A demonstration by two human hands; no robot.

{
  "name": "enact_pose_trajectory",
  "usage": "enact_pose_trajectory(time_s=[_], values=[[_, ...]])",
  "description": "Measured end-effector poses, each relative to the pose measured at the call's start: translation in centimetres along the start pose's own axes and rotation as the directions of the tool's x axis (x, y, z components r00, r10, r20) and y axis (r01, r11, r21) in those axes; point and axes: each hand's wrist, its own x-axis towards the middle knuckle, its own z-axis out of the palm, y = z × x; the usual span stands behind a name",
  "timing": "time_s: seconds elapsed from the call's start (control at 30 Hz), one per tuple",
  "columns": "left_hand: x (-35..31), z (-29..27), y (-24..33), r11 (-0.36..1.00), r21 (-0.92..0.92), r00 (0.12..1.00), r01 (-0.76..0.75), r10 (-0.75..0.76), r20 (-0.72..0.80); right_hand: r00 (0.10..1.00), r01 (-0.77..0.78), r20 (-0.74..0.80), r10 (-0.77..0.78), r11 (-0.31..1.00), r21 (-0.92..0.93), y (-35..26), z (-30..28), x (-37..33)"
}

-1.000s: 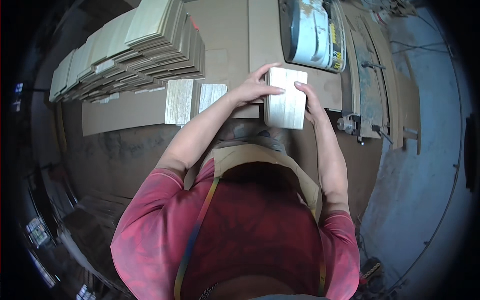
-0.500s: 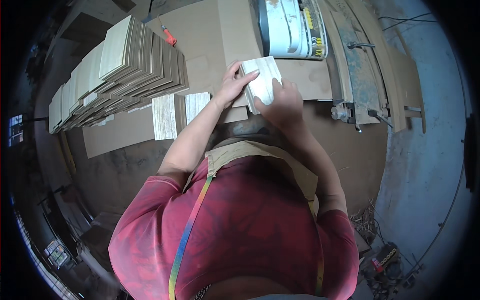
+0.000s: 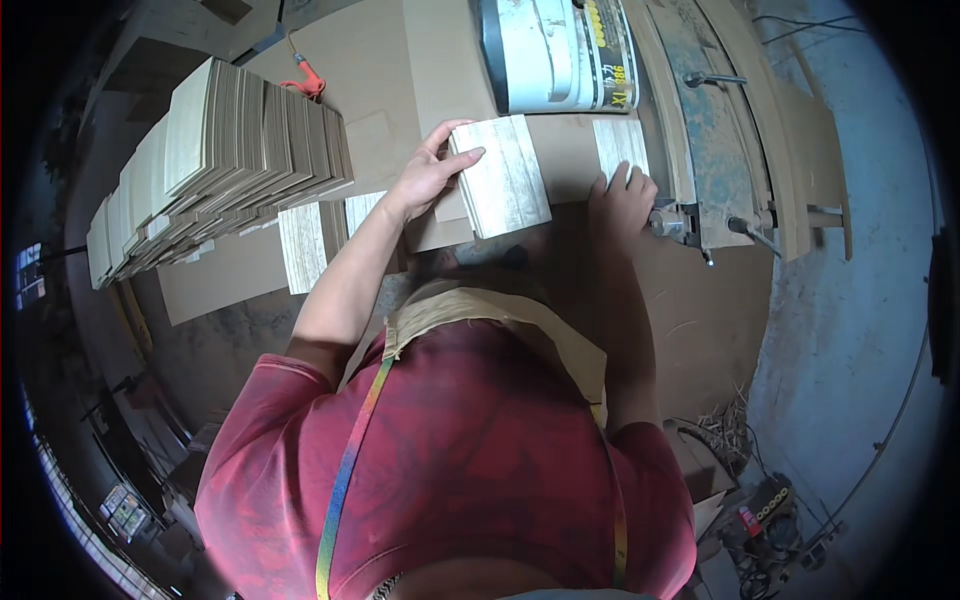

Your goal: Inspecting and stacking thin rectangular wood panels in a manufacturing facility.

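Most fingers of the left hand (image 3: 424,182) are hidden behind the stack of boards (image 3: 505,178), while the right hand (image 3: 622,203) covers the near end of a pale board (image 3: 620,140). Beyond both hands, the view's upper edge cuts off a white container (image 3: 540,60); left of the left hand, the left forearm (image 3: 345,265) hides part of a smaller wood stack (image 3: 361,208).
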Motion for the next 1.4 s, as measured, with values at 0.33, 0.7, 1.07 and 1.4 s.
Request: enact_pose_trajectory(time_s=[0.33, 0.7, 1.07, 1.4], values=[[1.5, 4.5, 0.8, 0.994, 0.105, 0.966, 0.006, 0.021, -0.257, 0.986, 0.141, -0.004, -0.167, 0.817, 0.558, -5.6, -3.5, 3.0], [-1.0, 1.7, 1.0, 0.978, 0.171, 0.990, -0.121, 0.130, -0.045, 0.999, 0.020, 0.040, -0.027, 0.986, 0.169, 1.2, -5.4, -2.5], [0.1, 5.2, 1.4, 0.962, 0.270, 0.935, 0.044, 0.056, -0.351, 0.960, 0.041, 0.201, -0.193, 0.812, 0.582, -6.1, -4.8, 5.1], [0.0, 1.8, -0.4, 0.982, 0.140, 0.990, -0.123, 0.132, -0.057, 0.997, 0.073, -0.016, -0.071, 0.970, 0.232, 1.5, -4.4, -3.5]])
